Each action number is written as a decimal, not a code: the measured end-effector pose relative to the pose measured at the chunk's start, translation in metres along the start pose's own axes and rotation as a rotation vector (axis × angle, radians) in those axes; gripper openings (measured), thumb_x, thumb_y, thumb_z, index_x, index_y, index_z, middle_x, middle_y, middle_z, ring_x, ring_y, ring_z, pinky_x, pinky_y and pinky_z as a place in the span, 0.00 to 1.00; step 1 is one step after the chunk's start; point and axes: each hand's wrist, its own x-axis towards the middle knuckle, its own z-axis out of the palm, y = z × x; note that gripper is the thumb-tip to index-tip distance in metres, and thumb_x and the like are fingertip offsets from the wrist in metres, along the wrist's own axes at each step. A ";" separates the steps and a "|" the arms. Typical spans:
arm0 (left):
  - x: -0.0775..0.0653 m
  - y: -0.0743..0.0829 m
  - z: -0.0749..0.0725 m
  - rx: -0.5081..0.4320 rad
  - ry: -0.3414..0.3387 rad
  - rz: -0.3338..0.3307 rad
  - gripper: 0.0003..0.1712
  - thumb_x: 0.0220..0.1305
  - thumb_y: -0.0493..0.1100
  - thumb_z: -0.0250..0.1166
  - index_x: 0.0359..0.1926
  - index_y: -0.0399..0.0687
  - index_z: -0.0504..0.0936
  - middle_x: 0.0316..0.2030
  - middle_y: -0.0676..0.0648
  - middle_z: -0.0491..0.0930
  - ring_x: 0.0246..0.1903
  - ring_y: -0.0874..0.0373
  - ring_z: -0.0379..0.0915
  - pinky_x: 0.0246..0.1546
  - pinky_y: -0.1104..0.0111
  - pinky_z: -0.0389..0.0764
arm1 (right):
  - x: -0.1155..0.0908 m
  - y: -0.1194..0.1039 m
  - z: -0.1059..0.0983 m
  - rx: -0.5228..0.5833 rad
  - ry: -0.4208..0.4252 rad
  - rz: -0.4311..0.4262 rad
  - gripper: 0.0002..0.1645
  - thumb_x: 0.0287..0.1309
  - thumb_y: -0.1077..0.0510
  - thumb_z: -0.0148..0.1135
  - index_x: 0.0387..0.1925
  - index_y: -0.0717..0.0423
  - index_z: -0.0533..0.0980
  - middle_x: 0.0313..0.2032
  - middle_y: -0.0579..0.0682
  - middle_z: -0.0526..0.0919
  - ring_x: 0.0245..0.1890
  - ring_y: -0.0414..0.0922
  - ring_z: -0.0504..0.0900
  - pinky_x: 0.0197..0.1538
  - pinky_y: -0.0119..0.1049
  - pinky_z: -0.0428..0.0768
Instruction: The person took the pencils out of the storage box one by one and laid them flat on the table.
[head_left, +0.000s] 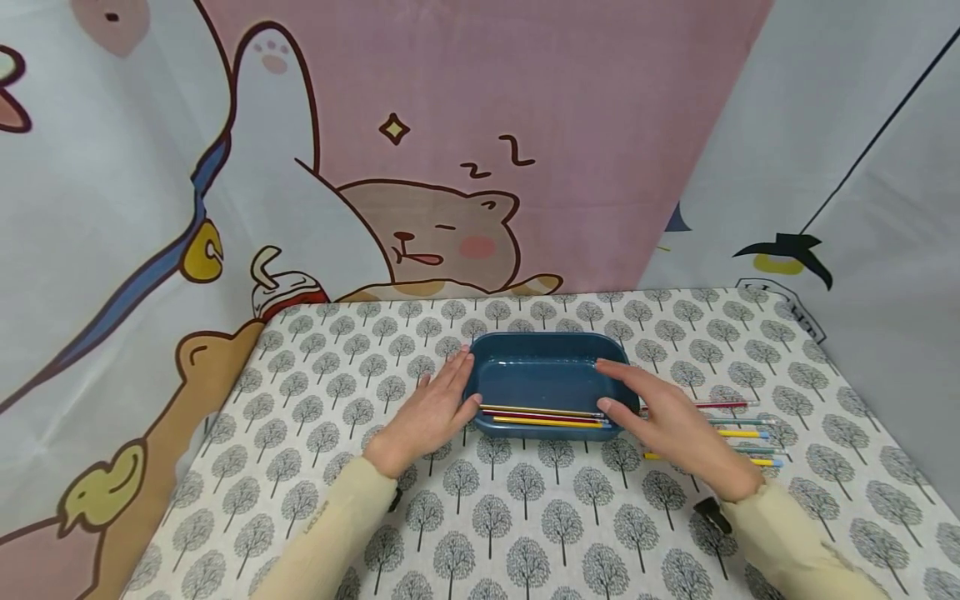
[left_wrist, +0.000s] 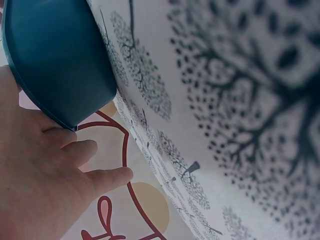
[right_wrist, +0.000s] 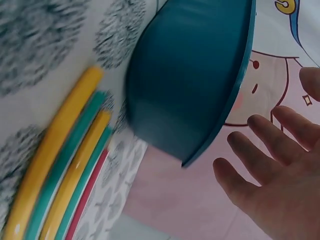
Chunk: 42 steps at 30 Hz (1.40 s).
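Note:
A dark blue rectangular dish (head_left: 540, 379) lies lengthwise across the cloth-covered table. Several pencils (head_left: 547, 419), yellow and dark red among them, lie along its near inner side. At the dish's left end, my left hand (head_left: 429, 414) rests against the rim with fingers extended; the left wrist view shows these fingers (left_wrist: 80, 150) at the rim. My right hand (head_left: 671, 425) hovers at the right end, thumb and fingers spread. In the right wrist view its fingertips (right_wrist: 223, 167) stand apart from the dish wall (right_wrist: 185, 85).
To the right of the dish, partly under my right hand, several loose pencils (right_wrist: 75, 165) in yellow, green and red lie roughly parallel on the tree-print cloth (head_left: 525, 517). A cartoon-printed curtain (head_left: 600, 125) hangs behind the table's far edge.

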 end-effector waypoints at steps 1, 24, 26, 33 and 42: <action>0.000 0.000 0.000 -0.001 -0.001 0.001 0.40 0.83 0.59 0.43 0.83 0.42 0.45 0.83 0.45 0.41 0.81 0.50 0.40 0.74 0.39 0.56 | 0.003 -0.001 0.002 0.000 -0.005 -0.002 0.34 0.75 0.45 0.60 0.76 0.49 0.68 0.74 0.55 0.69 0.73 0.59 0.67 0.66 0.64 0.71; 0.000 0.000 0.000 0.010 -0.002 0.002 0.40 0.83 0.59 0.43 0.83 0.42 0.45 0.83 0.44 0.42 0.80 0.46 0.44 0.73 0.39 0.58 | 0.057 -0.018 0.041 0.050 -0.119 -0.024 0.36 0.73 0.38 0.59 0.73 0.52 0.71 0.70 0.52 0.74 0.68 0.53 0.74 0.63 0.58 0.77; 0.000 0.000 0.000 0.011 -0.002 0.004 0.40 0.83 0.59 0.42 0.83 0.42 0.45 0.83 0.44 0.42 0.80 0.46 0.44 0.73 0.39 0.58 | 0.060 -0.019 0.043 0.053 -0.130 -0.018 0.37 0.73 0.38 0.60 0.73 0.53 0.71 0.70 0.52 0.75 0.68 0.53 0.74 0.63 0.58 0.77; 0.000 -0.001 0.000 0.010 -0.006 0.002 0.41 0.83 0.60 0.41 0.83 0.43 0.45 0.83 0.44 0.41 0.80 0.47 0.44 0.72 0.39 0.59 | 0.070 -0.021 0.049 0.046 -0.157 -0.021 0.34 0.73 0.40 0.61 0.72 0.52 0.73 0.68 0.51 0.76 0.67 0.52 0.75 0.65 0.57 0.77; 0.001 -0.002 0.001 0.000 -0.001 0.007 0.40 0.83 0.59 0.43 0.83 0.43 0.45 0.83 0.45 0.41 0.80 0.46 0.44 0.72 0.38 0.59 | 0.082 -0.017 0.059 0.042 -0.214 -0.051 0.33 0.70 0.49 0.67 0.71 0.55 0.73 0.67 0.55 0.77 0.65 0.56 0.77 0.63 0.56 0.78</action>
